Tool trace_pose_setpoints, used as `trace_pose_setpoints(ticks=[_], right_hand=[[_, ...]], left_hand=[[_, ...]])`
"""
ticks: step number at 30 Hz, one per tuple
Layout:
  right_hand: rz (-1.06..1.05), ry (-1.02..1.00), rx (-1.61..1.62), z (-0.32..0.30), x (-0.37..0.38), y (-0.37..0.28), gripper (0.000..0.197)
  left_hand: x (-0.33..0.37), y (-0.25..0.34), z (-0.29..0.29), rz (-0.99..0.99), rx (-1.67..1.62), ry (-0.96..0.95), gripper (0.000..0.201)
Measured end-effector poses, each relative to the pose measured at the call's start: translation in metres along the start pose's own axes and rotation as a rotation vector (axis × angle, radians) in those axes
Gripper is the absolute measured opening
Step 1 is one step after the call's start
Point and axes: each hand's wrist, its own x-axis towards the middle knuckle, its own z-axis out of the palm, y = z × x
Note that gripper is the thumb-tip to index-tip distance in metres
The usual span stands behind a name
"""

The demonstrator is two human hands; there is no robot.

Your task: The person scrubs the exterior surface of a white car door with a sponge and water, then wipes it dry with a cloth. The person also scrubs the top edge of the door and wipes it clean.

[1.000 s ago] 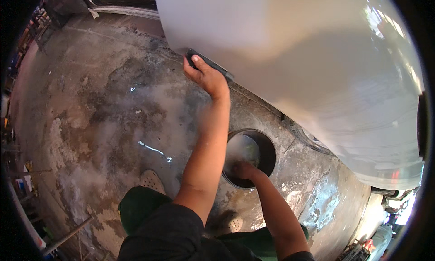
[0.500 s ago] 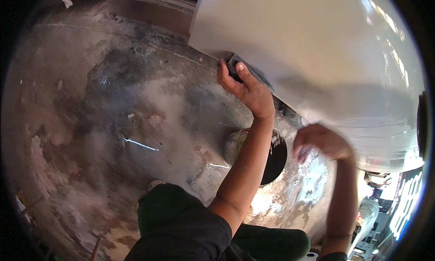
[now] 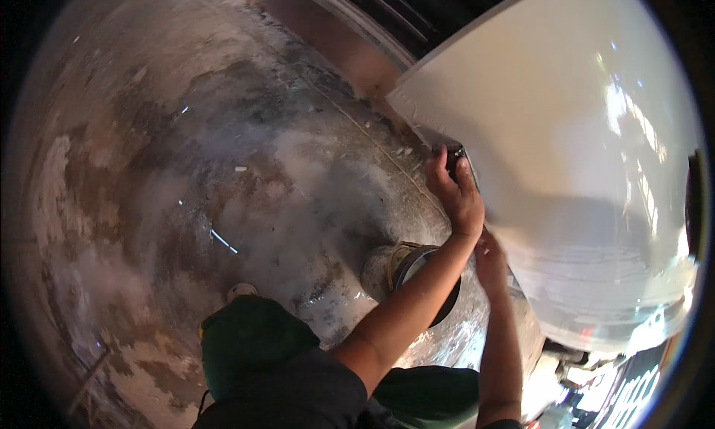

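White panel [image 3: 566, 131] fills the right side; the left hand [image 3: 456, 194] clenches a dark block [image 3: 456, 155] against its near edge, the right hand [image 3: 491, 261] (grip unclear) just below.

A stained concrete floor [image 3: 186, 205] surrounds a round dark bucket [image 3: 417, 280].

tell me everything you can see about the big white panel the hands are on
The white panel is a large, smooth, glossy sheet that fills the upper right of the view, with light glare on its face. It looks like painted metal or plastic, though I cannot tell which. It leans over the stained concrete floor, its lower edge running diagonally. The left hand presses a small dark block against that edge near the corner, and the right hand touches the edge lower down. A dark round bucket sits beside it.
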Motion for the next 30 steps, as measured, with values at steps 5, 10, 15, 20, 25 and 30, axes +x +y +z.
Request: trace_pose_setpoints(ticks=[5, 10, 15, 20, 25, 30], right_hand=[[0.118, -0.201, -0.090, 0.050, -0.032, 0.125, 0.051], [0.243, -0.201, -0.005, 0.074, -0.037, 0.182, 0.062], [0.237, -0.378, 0.338, 0.086, -0.054, 0.139, 0.084], [0.209, -0.239, 0.296, 0.089, -0.082, 0.155, 0.081], [0.263, -0.153, 0.247, 0.103, -0.074, 0.134, 0.082], [0.231, -0.049, 0.188, 0.110, -0.079, 0.140, 0.088]], left_hand=[[0.136, 0.009, -0.013, -0.105, -0.294, 0.117, 0.046], [0.037, -0.021, -0.001, 0.072, -0.049, 0.063, 0.051], [0.068, -0.024, -0.007, 0.076, -0.102, 0.068, 0.051], [0.118, 0.004, -0.006, -0.035, -0.263, 0.045, 0.051], [-0.004, -0.030, -0.003, 0.132, 0.091, -0.042, 0.053], [0.123, 0.022, -0.008, -0.019, -0.203, 0.046, 0.051]])
